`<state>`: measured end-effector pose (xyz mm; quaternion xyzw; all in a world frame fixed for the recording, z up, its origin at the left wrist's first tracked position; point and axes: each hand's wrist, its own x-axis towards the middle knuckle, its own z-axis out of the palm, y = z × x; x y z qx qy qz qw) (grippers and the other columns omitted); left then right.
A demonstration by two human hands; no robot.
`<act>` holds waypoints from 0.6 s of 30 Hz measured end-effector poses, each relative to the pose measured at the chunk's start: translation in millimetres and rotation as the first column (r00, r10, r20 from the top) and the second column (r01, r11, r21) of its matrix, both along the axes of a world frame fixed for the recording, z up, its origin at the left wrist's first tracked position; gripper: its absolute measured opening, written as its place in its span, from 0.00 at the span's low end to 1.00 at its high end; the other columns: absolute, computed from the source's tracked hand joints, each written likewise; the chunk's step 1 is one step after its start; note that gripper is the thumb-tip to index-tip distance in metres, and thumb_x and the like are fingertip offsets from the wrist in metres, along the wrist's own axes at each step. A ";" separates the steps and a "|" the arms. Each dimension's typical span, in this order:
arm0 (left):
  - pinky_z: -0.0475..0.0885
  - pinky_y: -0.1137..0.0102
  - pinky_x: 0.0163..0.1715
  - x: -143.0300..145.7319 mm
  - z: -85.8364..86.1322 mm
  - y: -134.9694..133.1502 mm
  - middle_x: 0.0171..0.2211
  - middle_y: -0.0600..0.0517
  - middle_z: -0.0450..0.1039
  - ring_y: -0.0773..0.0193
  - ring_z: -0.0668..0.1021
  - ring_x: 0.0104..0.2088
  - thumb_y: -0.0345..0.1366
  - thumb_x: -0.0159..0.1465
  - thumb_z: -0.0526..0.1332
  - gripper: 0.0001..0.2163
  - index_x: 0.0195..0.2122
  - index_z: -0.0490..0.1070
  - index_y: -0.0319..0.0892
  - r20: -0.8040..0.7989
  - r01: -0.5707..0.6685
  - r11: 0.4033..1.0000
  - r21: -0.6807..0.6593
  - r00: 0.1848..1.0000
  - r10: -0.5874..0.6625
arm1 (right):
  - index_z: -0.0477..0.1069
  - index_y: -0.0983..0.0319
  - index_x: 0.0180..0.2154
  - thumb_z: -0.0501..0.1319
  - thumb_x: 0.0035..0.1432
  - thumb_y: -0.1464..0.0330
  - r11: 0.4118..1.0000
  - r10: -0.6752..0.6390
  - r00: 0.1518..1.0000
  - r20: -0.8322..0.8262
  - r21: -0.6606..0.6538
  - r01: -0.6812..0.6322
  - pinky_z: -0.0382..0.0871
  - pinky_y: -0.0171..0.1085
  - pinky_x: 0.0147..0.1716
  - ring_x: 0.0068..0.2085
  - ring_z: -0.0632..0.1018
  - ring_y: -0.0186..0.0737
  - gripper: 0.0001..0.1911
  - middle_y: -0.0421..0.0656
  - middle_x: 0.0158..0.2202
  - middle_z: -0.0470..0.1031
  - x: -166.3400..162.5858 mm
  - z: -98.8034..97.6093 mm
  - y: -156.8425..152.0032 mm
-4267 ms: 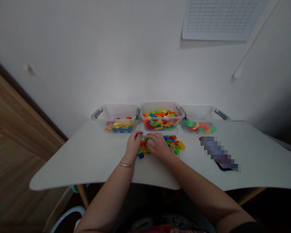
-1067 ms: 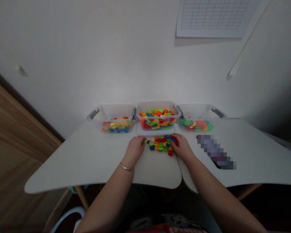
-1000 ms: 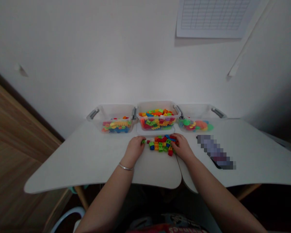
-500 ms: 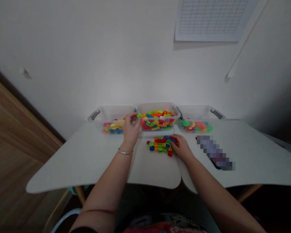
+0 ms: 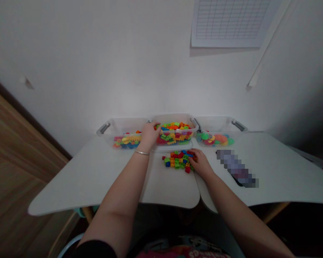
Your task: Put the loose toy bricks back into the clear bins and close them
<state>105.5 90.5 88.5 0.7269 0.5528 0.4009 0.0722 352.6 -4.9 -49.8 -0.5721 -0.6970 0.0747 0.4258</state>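
Observation:
My left hand [image 5: 150, 135] reaches over the near left edge of the middle clear bin [image 5: 174, 142]. Its fingertips are closed on a small green building block [image 5: 158, 126], partly hidden by the fingers. Inside that bin lie many coloured building blocks [image 5: 177, 126]. In front of it, a loose pile of small building blocks [image 5: 177, 164] in red, green, yellow, orange and blue rests on the table. My right hand [image 5: 201, 164] curves over the right side of this pile, thumb apart from the fingers, touching blocks there; its fingertips are partly hidden.
A left clear bin [image 5: 115, 125] and a right clear bin [image 5: 218, 123], both holding coloured plastic pieces, flank the middle one against the wall. A phone [image 5: 237, 168], pixelated, lies right of my right hand on the white table [image 5: 97, 175]. A gridded paper [image 5: 231, 23] hangs above.
My left hand has moved right, further over the middle bin, with the green building block at its fingertips. My right hand stays at the pile. The view has shifted slightly.

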 end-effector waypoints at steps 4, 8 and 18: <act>0.72 0.64 0.49 -1.4 -0.7 3.0 0.40 0.46 0.81 0.58 0.80 0.42 0.34 0.62 0.59 0.11 0.40 0.81 0.39 -0.003 0.017 0.999 -0.029 1.000 -0.017 | 0.73 0.62 0.47 0.58 0.53 0.67 1.000 0.001 1.000 -0.009 0.013 -0.001 0.65 0.52 0.57 0.52 0.72 0.50 0.18 0.51 0.49 0.74 -0.4 1.0 -0.7; 0.72 0.63 0.51 -3.8 -2.7 -2.5 0.41 0.48 0.81 0.58 0.80 0.44 0.33 0.63 0.58 0.11 0.41 0.80 0.41 0.017 0.035 0.999 0.015 0.999 -0.036 | 0.72 0.63 0.47 0.57 0.53 0.67 1.000 0.002 1.000 -0.012 0.005 -0.002 0.65 0.52 0.57 0.52 0.72 0.50 0.18 0.52 0.49 0.74 -0.7 2.8 -1.4; 0.70 0.58 0.55 -16.2 -10.3 -67.1 0.48 0.46 0.77 0.58 0.76 0.50 0.32 0.63 0.60 0.11 0.46 0.76 0.42 -0.134 0.231 0.913 0.336 0.971 -0.196 | 0.72 0.62 0.47 0.57 0.52 0.67 1.000 -0.003 1.000 -0.007 -0.014 0.003 0.65 0.53 0.57 0.53 0.73 0.51 0.19 0.52 0.49 0.74 0.4 2.2 0.4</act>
